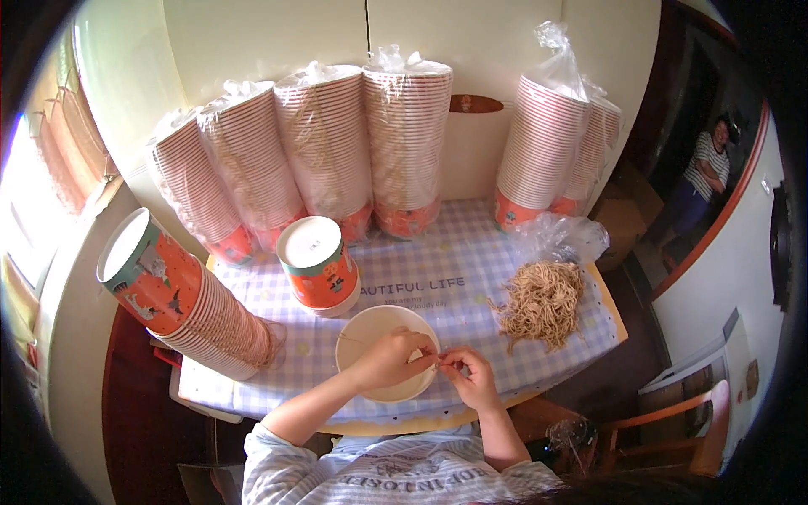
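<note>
On the near side of the table (471,324), left hand (392,358) and right hand (475,383) pinch something too small to tell beside the open tub (370,319), which a bump might tip over.

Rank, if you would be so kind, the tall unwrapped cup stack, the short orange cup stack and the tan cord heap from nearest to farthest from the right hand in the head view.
From the right hand:
1. Tan cord heap: beyond it, to the right.
2. Short orange cup stack: beyond it, to the left.
3. Tall unwrapped cup stack: far left.
</note>
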Motion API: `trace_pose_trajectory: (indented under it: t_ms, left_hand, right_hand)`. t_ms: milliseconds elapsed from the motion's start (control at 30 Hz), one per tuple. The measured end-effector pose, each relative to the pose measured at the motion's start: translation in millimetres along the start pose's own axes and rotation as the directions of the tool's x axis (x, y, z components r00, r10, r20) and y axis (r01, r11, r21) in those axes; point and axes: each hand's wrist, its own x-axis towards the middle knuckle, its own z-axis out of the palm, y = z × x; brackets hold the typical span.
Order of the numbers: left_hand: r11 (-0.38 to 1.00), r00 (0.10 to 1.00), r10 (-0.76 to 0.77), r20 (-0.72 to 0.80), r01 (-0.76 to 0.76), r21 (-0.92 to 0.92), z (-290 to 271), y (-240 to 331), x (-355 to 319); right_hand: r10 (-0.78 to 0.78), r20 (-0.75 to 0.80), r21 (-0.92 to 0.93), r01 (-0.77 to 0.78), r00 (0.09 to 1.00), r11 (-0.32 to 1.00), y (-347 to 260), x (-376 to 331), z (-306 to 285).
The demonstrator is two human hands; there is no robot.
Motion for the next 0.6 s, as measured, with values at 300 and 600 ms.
trace_pose_trajectory:
  t_ms: [300,600]
  left_hand:
    - [0.997,0.999,-0.02,-0.035,0.018,-0.071,-7,5,-2]
    - [0.996,0.971,0.083,-0.223,-0.077,0.038,0,-6,6]
  right_hand:
    - [0.12,0.045,0.077,-0.123,0.992,0.989,1,2,5]
    - [0.138,0.043,0.081,-0.141,0.989,0.987,-1,8,6]
